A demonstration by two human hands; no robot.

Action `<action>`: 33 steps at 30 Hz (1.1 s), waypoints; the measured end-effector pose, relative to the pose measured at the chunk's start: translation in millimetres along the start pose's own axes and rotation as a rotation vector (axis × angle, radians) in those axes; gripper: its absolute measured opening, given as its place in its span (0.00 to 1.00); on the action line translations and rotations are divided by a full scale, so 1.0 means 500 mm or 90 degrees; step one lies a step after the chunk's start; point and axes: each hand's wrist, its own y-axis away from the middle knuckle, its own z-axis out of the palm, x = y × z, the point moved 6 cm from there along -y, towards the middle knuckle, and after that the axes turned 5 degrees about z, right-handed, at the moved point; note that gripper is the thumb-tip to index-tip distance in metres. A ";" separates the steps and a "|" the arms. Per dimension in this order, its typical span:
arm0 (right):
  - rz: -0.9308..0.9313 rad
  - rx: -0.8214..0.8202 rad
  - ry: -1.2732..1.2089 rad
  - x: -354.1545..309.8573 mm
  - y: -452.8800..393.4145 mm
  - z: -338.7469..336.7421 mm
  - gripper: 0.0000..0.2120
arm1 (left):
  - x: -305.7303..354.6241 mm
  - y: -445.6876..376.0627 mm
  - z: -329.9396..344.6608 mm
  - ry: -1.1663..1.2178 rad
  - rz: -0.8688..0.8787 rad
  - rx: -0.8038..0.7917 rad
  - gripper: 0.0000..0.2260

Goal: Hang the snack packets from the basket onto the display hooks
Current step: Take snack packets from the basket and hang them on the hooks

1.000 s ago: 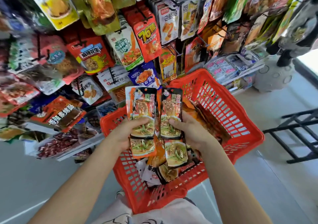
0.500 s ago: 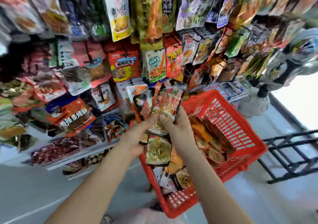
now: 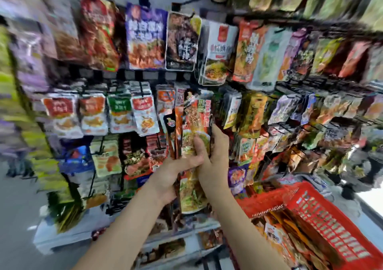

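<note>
Both your hands hold a stack of snack packets up against the display rack.

Display rack (image 3: 145,77): the biggest thing in view, rows of hanging packets on black hooks, edges blurred. Red basket (image 3: 331,224): low and to the right of the rack, just in front of its bottom shelf, with more orange and brown packets lying inside. Snack packets (image 3: 194,128): a tall stack, orange-red with a noodle picture, held upright at the rack's middle row, its top touching or just in front of the packets hanging there; you cannot tell whether it is on a hook. Your left hand (image 3: 176,172): fingers and thumb curled round the stack's lower half. Your right hand (image 3: 215,157): fingers wrapped along the stack's right edge, pressed against your left hand.
</note>
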 end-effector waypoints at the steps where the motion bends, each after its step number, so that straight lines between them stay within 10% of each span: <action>1: -0.004 0.012 -0.012 -0.027 -0.010 0.012 0.23 | 0.027 0.008 -0.010 0.002 0.017 0.012 0.09; 7: -0.003 0.065 -0.089 -0.142 -0.102 0.030 0.17 | 0.156 0.015 -0.046 -0.007 0.107 0.087 0.20; 12: 0.128 -0.166 -0.309 -0.161 -0.154 0.024 0.09 | 0.267 -0.023 -0.098 -0.053 0.156 0.228 0.51; 15: 0.130 -0.274 -0.273 -0.155 -0.176 0.059 0.22 | 0.330 -0.062 -0.079 -0.066 0.216 0.219 0.56; 20: 0.066 -0.266 -0.265 -0.147 -0.268 0.087 0.55 | 0.395 -0.124 0.013 -0.136 0.297 0.229 0.56; 22: 0.032 -0.246 -0.262 -0.142 -0.310 0.063 0.48 | 0.412 -0.152 0.050 -0.148 0.294 0.245 0.58; 25: 0.022 -0.249 -0.309 -0.141 -0.370 0.036 0.32 | 0.436 -0.175 0.108 -0.145 0.301 0.268 0.33; 29: 0.039 -0.224 -0.346 -0.106 -0.411 0.025 0.44 | 0.436 -0.208 0.118 -0.170 0.335 0.297 0.41; 33: 0.015 -0.176 -0.356 -0.093 -0.411 -0.001 0.31 | 0.413 -0.229 0.105 -0.155 0.331 0.278 0.35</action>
